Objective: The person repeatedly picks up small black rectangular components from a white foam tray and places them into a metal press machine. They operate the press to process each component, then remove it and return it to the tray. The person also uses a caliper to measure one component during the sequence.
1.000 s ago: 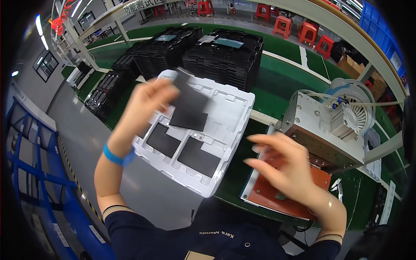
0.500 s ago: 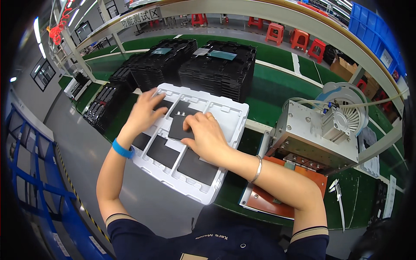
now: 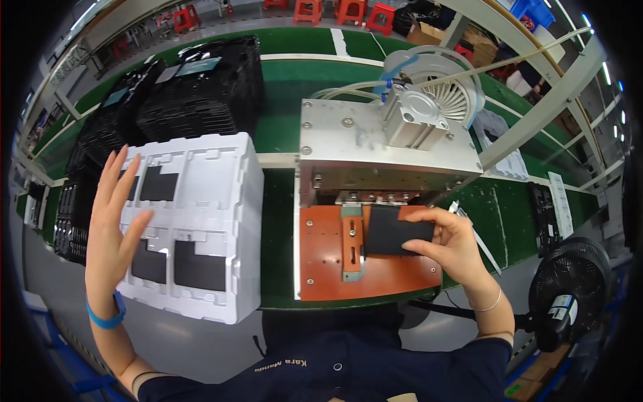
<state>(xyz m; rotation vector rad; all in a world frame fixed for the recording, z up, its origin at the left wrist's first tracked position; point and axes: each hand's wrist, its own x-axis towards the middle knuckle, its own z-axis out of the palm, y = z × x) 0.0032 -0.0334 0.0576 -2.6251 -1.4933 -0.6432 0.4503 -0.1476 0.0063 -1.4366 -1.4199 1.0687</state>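
Note:
My right hand (image 3: 452,242) pinches a flat black rectangular piece (image 3: 392,230) by its right edge, thumb and fingertips closed on it. The piece lies over the orange base plate (image 3: 321,271) of a metal press-like machine (image 3: 358,144), beside a slotted metal bar (image 3: 351,242). Whether it rests flat on the plate, I cannot tell. Fingers spread, my left hand (image 3: 112,231) is over the left side of a white moulded tray (image 3: 246,268) and holds nothing. Notched black pieces (image 3: 201,266) sit in several of the tray's compartments; its upper right compartment holds none.
Tall stacks of black trays (image 3: 194,100) stand behind the white tray on the green bench. A finned round unit (image 3: 452,94) rises behind the machine. Calipers (image 3: 479,238) lie right of the plate, and a black fan (image 3: 569,288) stands at the far right.
The view has swung to the right. My right hand has carried a black piece from the white tray to the machine's orange plate. My left hand stays at the tray's left side.

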